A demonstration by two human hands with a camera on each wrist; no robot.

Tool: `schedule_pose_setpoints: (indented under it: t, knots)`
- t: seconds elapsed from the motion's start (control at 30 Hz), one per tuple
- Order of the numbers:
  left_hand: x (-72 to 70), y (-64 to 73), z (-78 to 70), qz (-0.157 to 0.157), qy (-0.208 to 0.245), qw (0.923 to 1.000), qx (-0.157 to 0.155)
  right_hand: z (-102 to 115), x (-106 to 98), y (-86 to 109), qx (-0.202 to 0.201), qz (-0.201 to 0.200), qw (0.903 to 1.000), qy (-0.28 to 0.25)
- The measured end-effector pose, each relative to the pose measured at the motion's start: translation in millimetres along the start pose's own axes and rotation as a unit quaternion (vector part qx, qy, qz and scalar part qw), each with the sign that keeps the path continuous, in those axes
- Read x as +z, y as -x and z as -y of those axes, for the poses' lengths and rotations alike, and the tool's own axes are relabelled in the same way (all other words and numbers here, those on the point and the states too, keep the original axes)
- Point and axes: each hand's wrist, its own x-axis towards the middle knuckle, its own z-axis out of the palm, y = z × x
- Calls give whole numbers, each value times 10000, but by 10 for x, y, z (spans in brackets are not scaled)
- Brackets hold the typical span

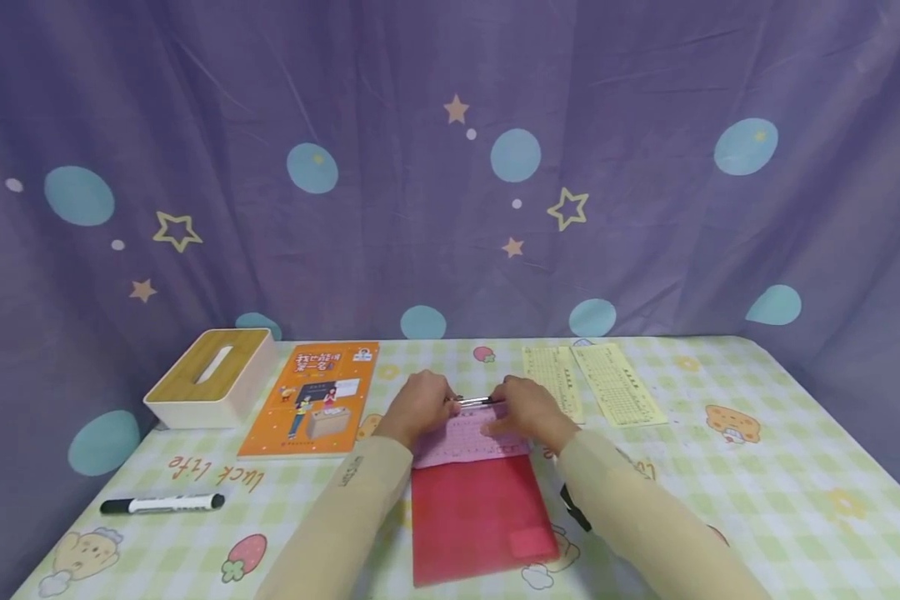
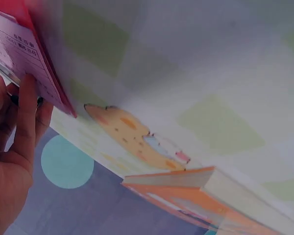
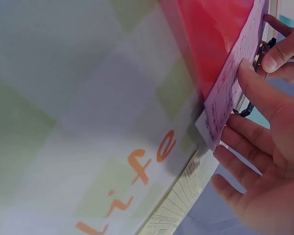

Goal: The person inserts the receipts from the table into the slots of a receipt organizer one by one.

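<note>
The pink paper (image 1: 457,442) already lies over the red folder (image 1: 476,521), at the metal clip (image 1: 476,402). The left hand (image 1: 418,406) pinches the clip, the right hand (image 1: 532,412) the paper; fastening seems unfinished.

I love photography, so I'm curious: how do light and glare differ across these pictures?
Head view: fairly even light, the orange book's cover clear; left wrist view: dimmer, steeply tilted, the pink slip cut off by the frame; right wrist view: also dim and tilted, pale sheen on the red folder.
</note>
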Motion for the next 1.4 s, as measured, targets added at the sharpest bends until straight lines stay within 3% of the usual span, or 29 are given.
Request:
schedule_pose_setpoints:
  t: [0.33,0.5,0.7,0.9,1.13,1.4]
  knots:
    - [92,57,19,-615,-351,9957,593,-14,43,32,-92,-94,9998,131]
    - [116,66,28,-622,-389,9962,470,-13,43,46,-60,-57,10000,-8]
    - [119,81,34,-652,-403,9963,399,2,55,13,-229,-387,9990,72]
    - [108,99,36,-744,-287,9953,550,22,102,-67,-350,-753,9953,493]
    - [104,93,31,-749,-143,9961,441,53,92,-85,-488,-783,9922,839]
    - [115,110,8,-780,-305,9955,435,71,114,-93,-536,-914,9878,1138]
